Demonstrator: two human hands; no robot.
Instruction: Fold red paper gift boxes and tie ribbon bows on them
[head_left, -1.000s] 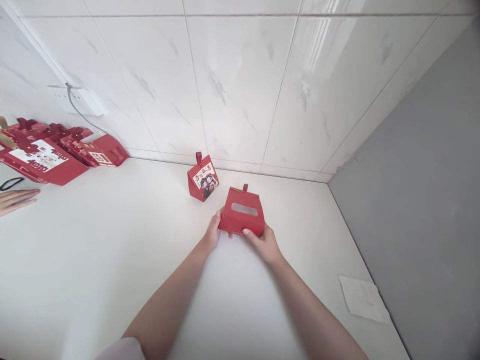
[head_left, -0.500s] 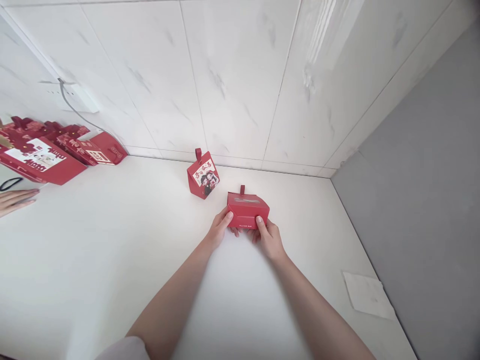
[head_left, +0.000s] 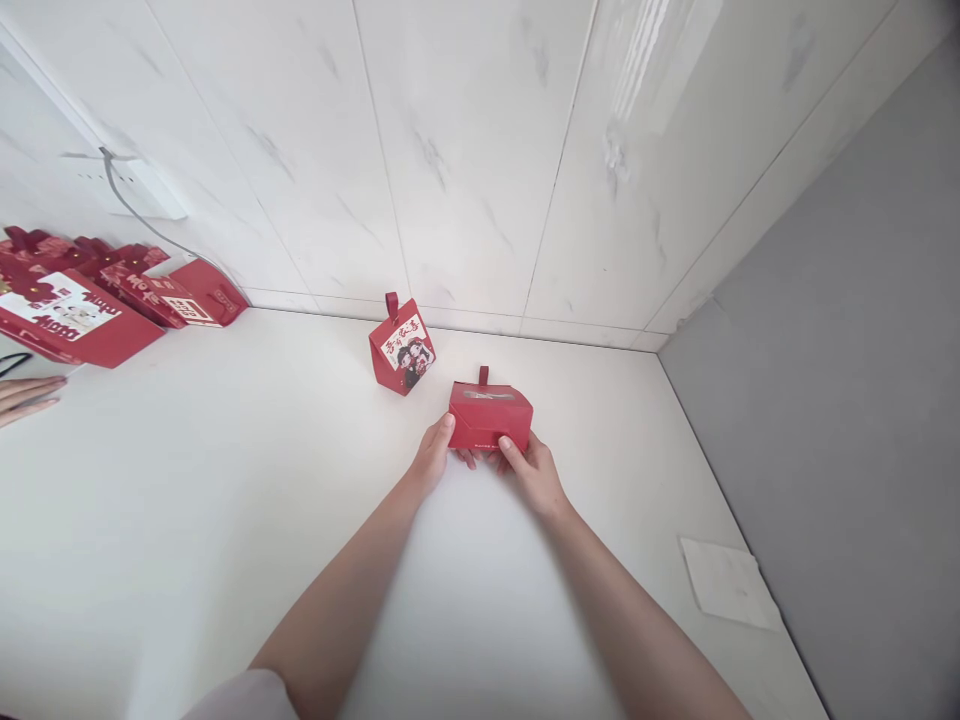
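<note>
Between my two hands is a red gift box (head_left: 489, 418), tipped so that a plain side faces me, with a ribbon loop at its far edge. My left hand (head_left: 433, 450) grips its left end, thumb on the side. My right hand (head_left: 534, 470) closes on its lower right part, thumb across the front panel. The fingers of both hands curl under the box and are partly hidden. Just beyond, to the left, a second red gift box (head_left: 403, 348) stands upright on the white table (head_left: 300, 500), showing a cartoon couple on its front and a ribbon loop on top.
Several red boxes and bags (head_left: 112, 300) stand by the wall at the left. Another person's hand (head_left: 30, 398) rests on the table near them. A grey cable (head_left: 142, 215) runs down from a wall socket (head_left: 124, 185). A white paper sheet (head_left: 727, 582) lies at the right edge.
The right thumb has shifted left along the box's front panel, and the left thumb has moved slightly up. The whole view has shifted a little. Both hands still hold the box.
</note>
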